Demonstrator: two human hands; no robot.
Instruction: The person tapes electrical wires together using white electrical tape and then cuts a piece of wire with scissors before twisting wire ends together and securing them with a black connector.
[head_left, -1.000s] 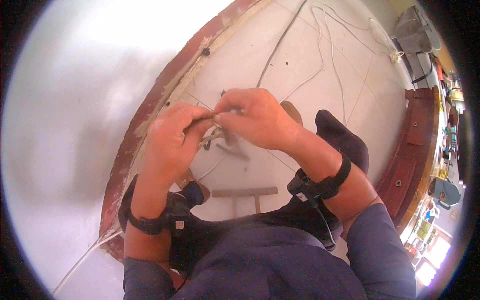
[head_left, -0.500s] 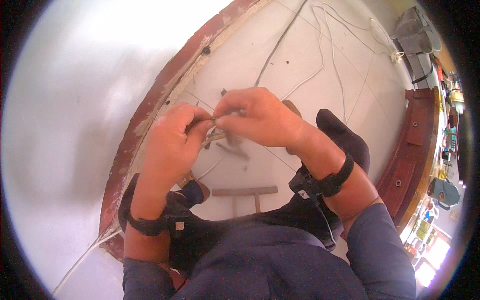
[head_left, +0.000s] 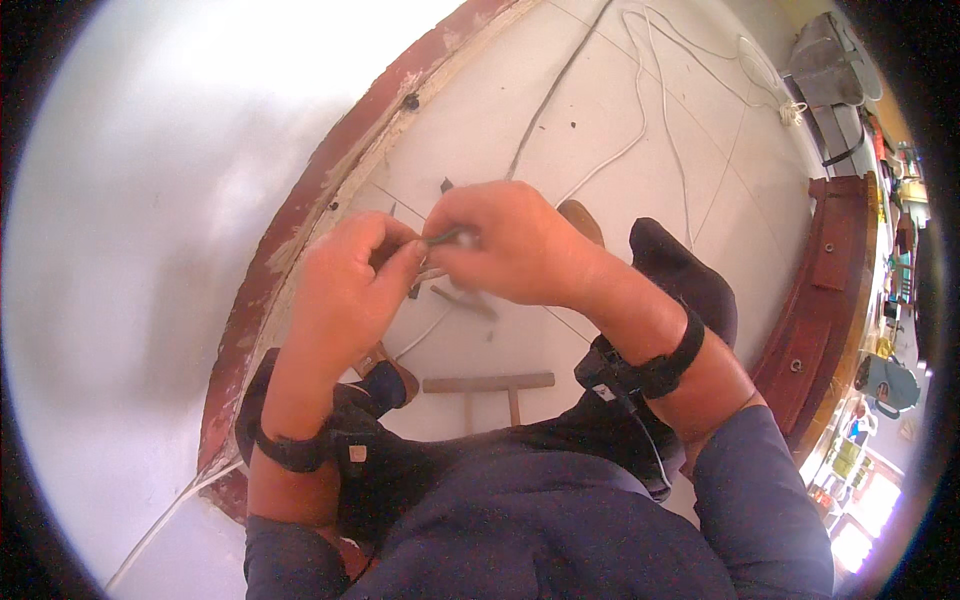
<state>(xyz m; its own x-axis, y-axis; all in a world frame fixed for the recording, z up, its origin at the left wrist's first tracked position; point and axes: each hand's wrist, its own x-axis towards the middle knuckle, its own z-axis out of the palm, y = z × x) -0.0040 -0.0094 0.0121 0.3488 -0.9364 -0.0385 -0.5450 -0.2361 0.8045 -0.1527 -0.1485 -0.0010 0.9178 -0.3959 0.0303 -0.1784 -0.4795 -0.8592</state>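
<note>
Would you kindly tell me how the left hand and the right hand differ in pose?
The left hand points its fingertips rightward; the right hand points its leftward. The left forearm stands nearly upright in the picture, while the right forearm slants in from the lower right. Both hands are bare, fingertips meeting at a dark strand.
</note>
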